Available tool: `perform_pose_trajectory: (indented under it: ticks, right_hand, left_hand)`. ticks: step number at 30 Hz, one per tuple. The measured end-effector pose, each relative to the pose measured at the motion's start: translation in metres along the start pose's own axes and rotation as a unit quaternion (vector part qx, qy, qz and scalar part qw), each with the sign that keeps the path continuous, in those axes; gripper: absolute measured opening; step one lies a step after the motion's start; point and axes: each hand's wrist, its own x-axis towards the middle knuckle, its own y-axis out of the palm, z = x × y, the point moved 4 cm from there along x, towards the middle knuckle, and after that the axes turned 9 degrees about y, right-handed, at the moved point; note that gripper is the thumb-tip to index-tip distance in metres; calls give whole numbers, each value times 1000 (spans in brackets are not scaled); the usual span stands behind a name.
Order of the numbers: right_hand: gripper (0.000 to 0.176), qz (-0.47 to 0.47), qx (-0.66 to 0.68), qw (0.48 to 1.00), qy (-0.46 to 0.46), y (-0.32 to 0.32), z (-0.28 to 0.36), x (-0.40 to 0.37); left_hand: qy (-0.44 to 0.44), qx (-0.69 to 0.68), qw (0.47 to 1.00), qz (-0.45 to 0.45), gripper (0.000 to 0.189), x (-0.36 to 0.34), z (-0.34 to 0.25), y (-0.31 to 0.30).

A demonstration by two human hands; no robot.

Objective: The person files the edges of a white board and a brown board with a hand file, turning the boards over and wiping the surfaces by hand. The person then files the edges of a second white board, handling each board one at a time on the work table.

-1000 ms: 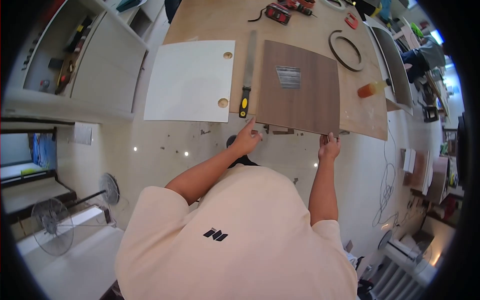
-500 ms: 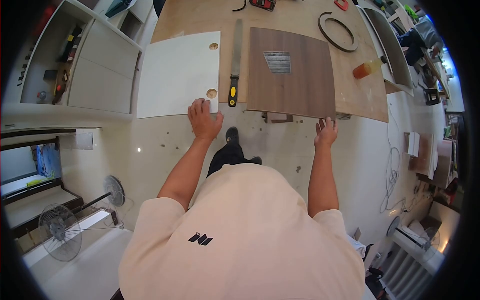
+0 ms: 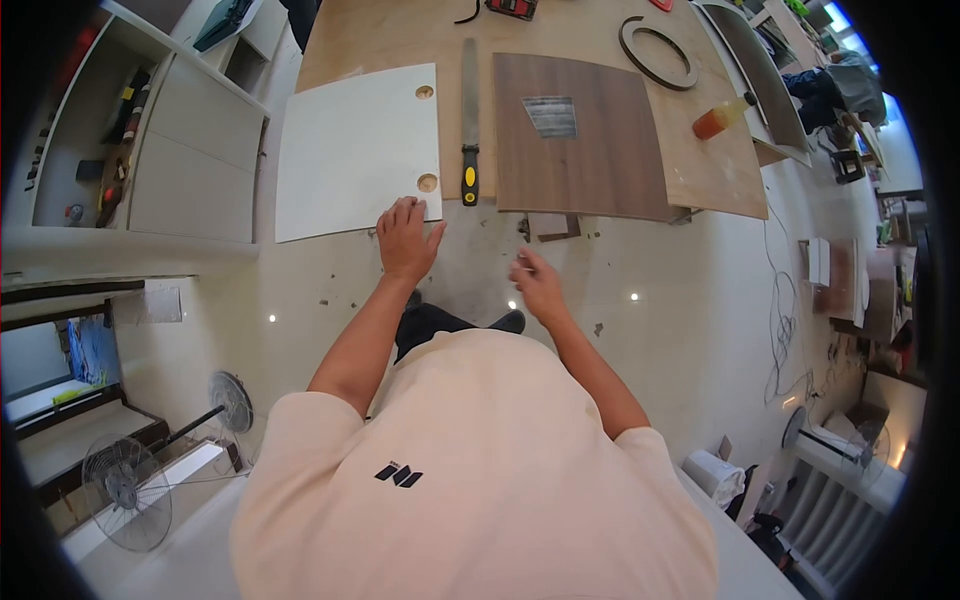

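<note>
My left hand point(image 3: 405, 242) rests with spread fingers on the near edge of a white panel point(image 3: 350, 150), close to its lower round hole. In the air before the table is my right hand point(image 3: 537, 287), its fingers curled and partly bent together; whether anything small is between them is not clear. A brown wood-grain panel point(image 3: 590, 170) with a grey patch point(image 3: 551, 117) lies to the right. Between the two panels lies a long flat file point(image 3: 470, 110) with a black and yellow handle.
On the wooden table point(image 3: 710, 175) are a coil of edge strip point(image 3: 655, 78), a bottle of orange liquid point(image 3: 720, 118) and a red-black tool point(image 3: 512, 8). Cabinets point(image 3: 195, 150) stand left, fans point(image 3: 122, 475) lower left. A person point(image 3: 850, 85) is at far right.
My right hand has let go of the brown panel's near right corner and moved left, off the table edge. My left hand stays on the white panel. The view has shifted slightly.
</note>
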Motion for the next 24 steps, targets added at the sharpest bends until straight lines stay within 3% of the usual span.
perform_pose_trajectory:
  ticks: [2, 5, 10, 13, 16, 22, 24]
  right_hand:
    - [60, 104, -62, 993, 14, 42, 29, -3]
    - [74, 132, -19, 991, -16, 96, 52, 2]
    - [85, 80, 62, 994, 27, 148, 54, 27]
    - [87, 39, 137, 986, 81, 164, 65, 22]
    - [85, -6, 159, 982, 98, 172, 64, 14]
    - [75, -80, 117, 981, 134, 180, 73, 14]
    - [71, -83, 103, 981, 141, 178, 75, 16]
  left_hand:
    - [20, -16, 1000, 15, 47, -13, 19, -7]
    - [-1, 0, 1000, 31, 53, -41, 65, -27]
    - [-126, 72, 989, 22, 66, -98, 172, -80]
    - [-193, -36, 977, -81, 70, -134, 246, -80]
    - [-230, -318, 920, -23, 72, -134, 269, -77]
    - [-298, -437, 849, -3, 69, -126, 273, -79]
    - [-294, -444, 847, -5, 67, -126, 276, -77]
